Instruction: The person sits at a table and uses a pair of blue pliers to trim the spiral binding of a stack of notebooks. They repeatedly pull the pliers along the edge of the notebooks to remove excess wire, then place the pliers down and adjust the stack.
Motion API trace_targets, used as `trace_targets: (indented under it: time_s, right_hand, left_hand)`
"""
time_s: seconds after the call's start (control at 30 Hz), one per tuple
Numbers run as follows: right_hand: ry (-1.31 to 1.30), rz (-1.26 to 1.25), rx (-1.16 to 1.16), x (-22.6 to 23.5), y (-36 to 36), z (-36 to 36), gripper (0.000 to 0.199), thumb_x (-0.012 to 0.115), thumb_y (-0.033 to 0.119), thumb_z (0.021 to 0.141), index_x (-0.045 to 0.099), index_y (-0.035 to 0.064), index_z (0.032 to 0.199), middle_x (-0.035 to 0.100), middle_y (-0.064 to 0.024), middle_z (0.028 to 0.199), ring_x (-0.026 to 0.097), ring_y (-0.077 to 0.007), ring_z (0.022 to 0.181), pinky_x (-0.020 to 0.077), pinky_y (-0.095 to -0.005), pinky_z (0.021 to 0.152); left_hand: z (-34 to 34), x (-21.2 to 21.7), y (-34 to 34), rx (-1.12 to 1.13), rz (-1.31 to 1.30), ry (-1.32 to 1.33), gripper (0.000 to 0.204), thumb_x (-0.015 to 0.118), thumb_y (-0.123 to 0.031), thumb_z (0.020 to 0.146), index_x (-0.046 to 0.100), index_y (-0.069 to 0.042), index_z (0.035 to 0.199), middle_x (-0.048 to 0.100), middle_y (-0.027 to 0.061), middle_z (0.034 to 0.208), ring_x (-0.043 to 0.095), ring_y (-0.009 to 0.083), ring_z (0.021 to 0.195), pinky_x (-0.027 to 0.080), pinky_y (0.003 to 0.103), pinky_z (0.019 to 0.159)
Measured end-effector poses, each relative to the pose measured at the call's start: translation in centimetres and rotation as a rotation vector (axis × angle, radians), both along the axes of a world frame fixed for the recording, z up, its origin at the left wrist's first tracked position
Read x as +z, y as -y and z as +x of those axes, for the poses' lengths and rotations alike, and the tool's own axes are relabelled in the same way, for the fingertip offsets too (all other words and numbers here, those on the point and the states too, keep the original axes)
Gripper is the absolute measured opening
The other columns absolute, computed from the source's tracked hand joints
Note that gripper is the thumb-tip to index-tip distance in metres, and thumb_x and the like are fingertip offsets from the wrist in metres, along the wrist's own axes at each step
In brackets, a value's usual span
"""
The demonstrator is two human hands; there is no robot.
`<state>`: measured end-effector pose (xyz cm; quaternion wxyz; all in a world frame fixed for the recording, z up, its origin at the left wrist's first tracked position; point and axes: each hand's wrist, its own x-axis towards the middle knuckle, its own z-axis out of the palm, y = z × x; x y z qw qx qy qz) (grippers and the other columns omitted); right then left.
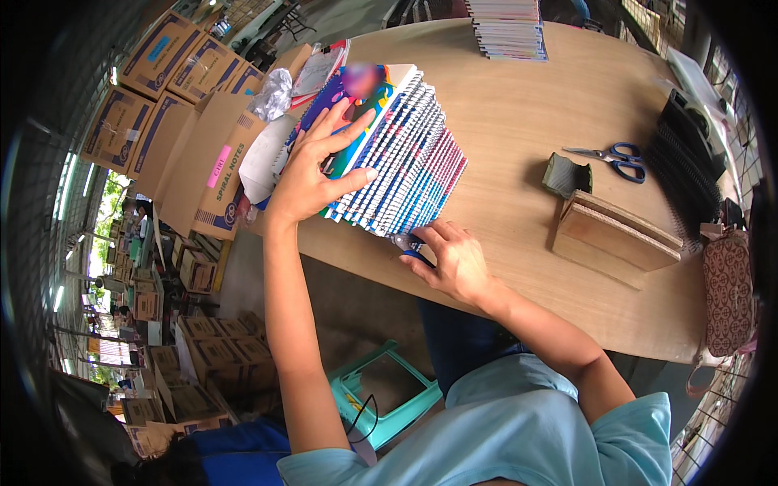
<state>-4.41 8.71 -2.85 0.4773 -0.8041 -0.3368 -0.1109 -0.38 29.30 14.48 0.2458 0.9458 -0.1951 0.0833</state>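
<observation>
A tall stack of spiral notebooks (405, 154) leans in a slant near the table's left front edge, the wire spirals facing me. The top notebook has a colourful cover in blue, green and yellow. My left hand (312, 174) lies over that cover with its fingers spread, the thumb reaching to the spiral side. At the stack's lower front corner, my right hand (455, 263) grips small blue-handled pliers (403, 241). Their metal jaws are beside the lower spirals; whether they touch a wire I cannot tell.
Blue-handled scissors (628, 160), a grey-green block (566, 176) and a wooden stand (616, 231) are on the right. Black spiral coils (685, 162) and a patterned pouch (727, 292) line the right edge. Another notebook pile (509, 31) stands at the back; cartons (207, 174) crowd the left.
</observation>
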Motion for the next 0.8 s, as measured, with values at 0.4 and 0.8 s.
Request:
trace_targets:
  time_s: [0.4, 0.8]
  right_hand:
    - [-0.204, 0.098, 0.094, 0.2, 0.6, 1.1, 0.034, 0.072, 0.032, 0.084, 0.070, -0.0005, 0.094, 0.069, -0.0176, 0.080, 0.068, -0.0333, 0.080, 0.0537, -0.0422, 0.072]
    - [-0.800, 0.067, 0.270, 0.8, 0.7, 2.7, 0.035, 0.071, 0.032, 0.085, 0.070, -0.0011, 0.099, 0.069, -0.0194, 0.082, 0.069, -0.0319, 0.076, 0.0545, -0.0403, 0.072]
  left_hand:
    - [0.0, -0.1, -0.1, -0.012, 0.015, 0.028, 0.068, 0.079, -0.032, 0.073, 0.058, -0.018, 0.136, 0.035, 0.0248, 0.152, 0.038, 0.0341, 0.139, 0.025, 0.045, 0.115]
    - [0.0, -0.2, -0.1, -0.012, -0.012, 0.010, 0.067, 0.079, -0.029, 0.074, 0.058, -0.018, 0.136, 0.035, 0.0256, 0.151, 0.038, 0.0340, 0.139, 0.027, 0.044, 0.114]
